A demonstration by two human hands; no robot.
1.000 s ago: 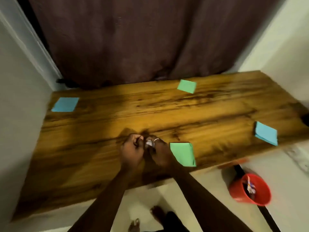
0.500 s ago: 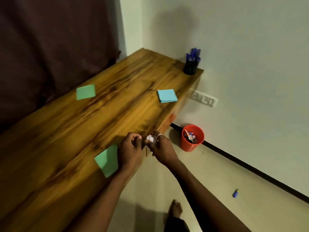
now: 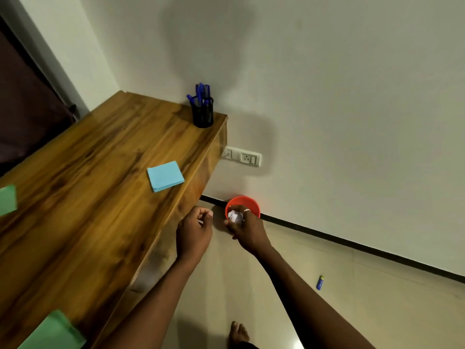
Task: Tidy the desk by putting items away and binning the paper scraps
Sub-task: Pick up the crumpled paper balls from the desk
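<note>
Fingers (image 3: 247,217) of the right hand (image 3: 249,230) pinch a crumpled white paper ball (image 3: 235,216), which is over the red bin (image 3: 251,203) on the floor by the wall. The left hand (image 3: 193,231) is just beside it, with fingers curled inward. On the desk (image 3: 100,157) lies a blue note pad (image 3: 165,176), and a black pen cup (image 3: 202,115) holding blue pens stands at the far corner.

Wooden desk (image 3: 88,177) against pale wall (image 3: 339,96); socket (image 3: 245,157); black skirting (image 3: 352,244); beige floor (image 3: 281,303); dark curtain (image 3: 22,109).
</note>
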